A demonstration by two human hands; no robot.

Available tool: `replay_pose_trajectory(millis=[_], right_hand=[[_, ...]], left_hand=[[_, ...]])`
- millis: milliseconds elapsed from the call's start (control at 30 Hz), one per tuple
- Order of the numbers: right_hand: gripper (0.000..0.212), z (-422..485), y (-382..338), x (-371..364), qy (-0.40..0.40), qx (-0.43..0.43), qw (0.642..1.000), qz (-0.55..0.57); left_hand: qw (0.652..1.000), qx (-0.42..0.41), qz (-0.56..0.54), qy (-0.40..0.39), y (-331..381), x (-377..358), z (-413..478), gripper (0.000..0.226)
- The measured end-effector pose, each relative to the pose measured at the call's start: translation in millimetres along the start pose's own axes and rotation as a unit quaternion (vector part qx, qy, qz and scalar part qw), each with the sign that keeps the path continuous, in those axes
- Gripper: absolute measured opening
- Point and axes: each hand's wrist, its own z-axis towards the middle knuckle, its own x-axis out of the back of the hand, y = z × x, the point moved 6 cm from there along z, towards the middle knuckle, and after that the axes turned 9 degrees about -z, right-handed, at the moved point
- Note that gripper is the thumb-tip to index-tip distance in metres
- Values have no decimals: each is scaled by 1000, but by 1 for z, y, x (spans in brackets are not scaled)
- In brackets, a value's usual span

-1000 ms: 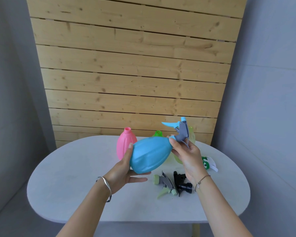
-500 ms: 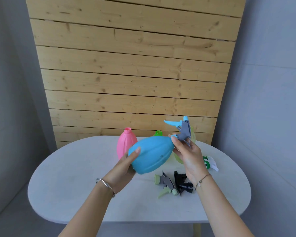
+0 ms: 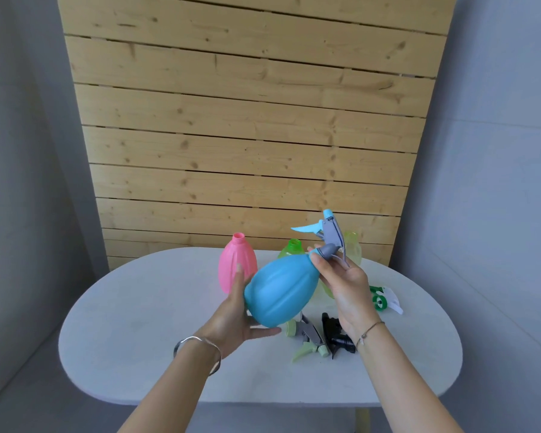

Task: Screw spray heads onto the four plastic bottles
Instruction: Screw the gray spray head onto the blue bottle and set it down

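I hold a blue bottle (image 3: 280,290) tilted in the air above the table, its neck pointing up and right. My left hand (image 3: 236,310) cradles its base with straight fingers. My right hand (image 3: 341,281) pinches the grey collar of a blue-and-grey spray head (image 3: 327,234) that sits on the bottle's neck. A pink bottle (image 3: 236,265) stands open-necked behind my left hand. A green bottle (image 3: 292,248) and a pale yellow bottle (image 3: 353,250) stand behind the blue one, partly hidden.
On the white oval table (image 3: 138,323) lie a pale green spray head (image 3: 308,337), a black spray head (image 3: 336,337) and a green-and-white spray head (image 3: 384,301), all to the right. A wooden slat wall stands behind the table.
My left hand has shifted its hold round the bottle's base, and the bottle has turned a little. My right hand stays at the spray head's collar.
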Motion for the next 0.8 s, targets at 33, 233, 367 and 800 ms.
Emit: replay_pose_trajectory(millis=[33, 233, 367, 800], right_hand=[[28, 0, -1, 0, 2, 2, 1000, 2], [33, 0, -3, 1, 10, 1, 999, 47], [32, -3, 0, -3, 10, -8, 999, 33], [34, -10, -14, -21, -123, 47, 989, -62]], left_hand=[[1000, -19, 14, 13, 1, 2, 1, 49], [998, -39, -28, -41, 11, 2, -1, 78], [998, 15, -68, -8, -1, 4, 3, 64], [996, 11, -78, 34, 6, 18, -2, 68]])
